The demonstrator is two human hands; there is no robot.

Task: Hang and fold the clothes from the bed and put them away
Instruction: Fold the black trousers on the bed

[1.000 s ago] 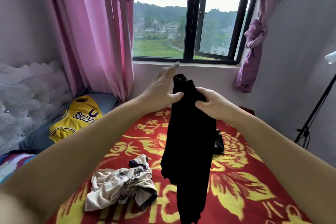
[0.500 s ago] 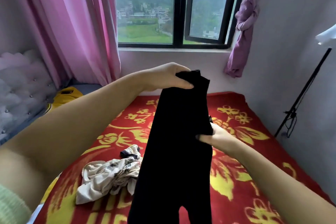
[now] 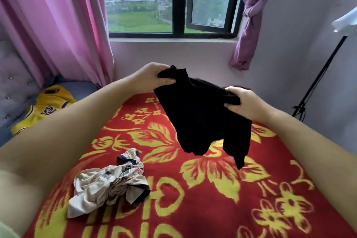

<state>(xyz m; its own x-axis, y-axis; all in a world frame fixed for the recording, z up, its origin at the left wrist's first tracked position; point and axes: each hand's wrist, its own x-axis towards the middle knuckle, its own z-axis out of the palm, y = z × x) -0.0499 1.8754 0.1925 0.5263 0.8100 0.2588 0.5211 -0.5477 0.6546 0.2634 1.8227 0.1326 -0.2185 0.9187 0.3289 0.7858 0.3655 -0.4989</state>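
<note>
Above bed (image 3: 193,208), black garment (image 3: 202,120) is gripped at top edge by L hand (image 3: 152,78) & R hand (image 3: 243,102), held apart; crumpled shirt (image 3: 108,183) lies below.

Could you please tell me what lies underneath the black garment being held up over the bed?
Under the black garment, gripped by the left hand and right hand, the red floral blanket shows below its hanging hem. Whatever lies directly behind the cloth is covered.

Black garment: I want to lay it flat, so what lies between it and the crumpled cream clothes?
Only bare red floral blanket, in the head view.
</note>
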